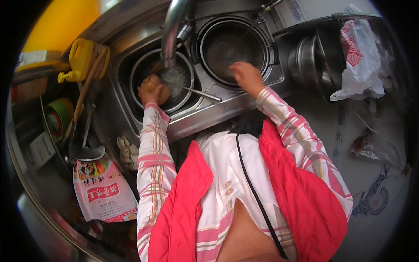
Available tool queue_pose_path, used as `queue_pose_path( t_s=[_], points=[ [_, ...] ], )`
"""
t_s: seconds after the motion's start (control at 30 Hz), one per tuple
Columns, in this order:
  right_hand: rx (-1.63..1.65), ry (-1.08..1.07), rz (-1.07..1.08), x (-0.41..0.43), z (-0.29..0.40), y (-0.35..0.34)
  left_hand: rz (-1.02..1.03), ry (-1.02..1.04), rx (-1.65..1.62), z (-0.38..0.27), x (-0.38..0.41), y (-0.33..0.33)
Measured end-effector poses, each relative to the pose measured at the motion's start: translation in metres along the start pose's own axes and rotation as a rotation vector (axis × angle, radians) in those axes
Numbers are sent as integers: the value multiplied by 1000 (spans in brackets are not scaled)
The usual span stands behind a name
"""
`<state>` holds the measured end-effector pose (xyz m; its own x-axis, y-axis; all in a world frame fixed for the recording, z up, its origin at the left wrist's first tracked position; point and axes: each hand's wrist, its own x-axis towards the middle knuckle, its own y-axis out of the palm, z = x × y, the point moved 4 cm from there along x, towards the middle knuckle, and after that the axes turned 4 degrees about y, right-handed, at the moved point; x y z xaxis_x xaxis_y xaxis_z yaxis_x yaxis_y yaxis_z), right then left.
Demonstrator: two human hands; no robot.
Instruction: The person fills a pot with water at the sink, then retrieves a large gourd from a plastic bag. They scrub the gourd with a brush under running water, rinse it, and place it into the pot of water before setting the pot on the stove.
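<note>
My left hand [151, 95] holds a round brown item [151, 83], perhaps a root vegetable, over a metal basin [133, 76] in the left bowl of a steel sink. Water stands in that basin under the chrome faucet [169, 42]. A metal-handled utensil [204, 94] leans out over the basin's right rim, its far end hidden in the water. My right hand [246, 76], fingers bent, hangs over the near right rim of a dark-handled pot [200, 49] in the right bowl. The pot contains water, and nothing shows in that hand.
On the left are a yellow plastic jug [80, 60], a wood-handled ladle [86, 152], a printed seasoning bag [103, 193] and a crumpled cloth [127, 153]. To the right, metal basins [302, 62] stand tilted beside a white plastic bag [361, 65]. The steel sink edge [212, 114] runs before me.
</note>
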<state>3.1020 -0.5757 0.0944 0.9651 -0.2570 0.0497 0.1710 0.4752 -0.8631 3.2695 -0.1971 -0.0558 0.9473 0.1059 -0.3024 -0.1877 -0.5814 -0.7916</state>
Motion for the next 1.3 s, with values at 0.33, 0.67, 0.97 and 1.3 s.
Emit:
queue_pose_path(
  t_s=[0.33,0.67,0.97,1.3],
  points=[
    [-436,222,-218,145,-145,-44,-159,-44,122,-7,-12,0],
    [-192,517,-287,168,-178,-36,-262,516,50,-151,-69,2],
    [114,224,-382,77,-143,-67,-74,429,-72,-223,-62,54],
    [660,784,-279,-24,-198,-37,269,205,-474,-166,-21,95]
  ],
)
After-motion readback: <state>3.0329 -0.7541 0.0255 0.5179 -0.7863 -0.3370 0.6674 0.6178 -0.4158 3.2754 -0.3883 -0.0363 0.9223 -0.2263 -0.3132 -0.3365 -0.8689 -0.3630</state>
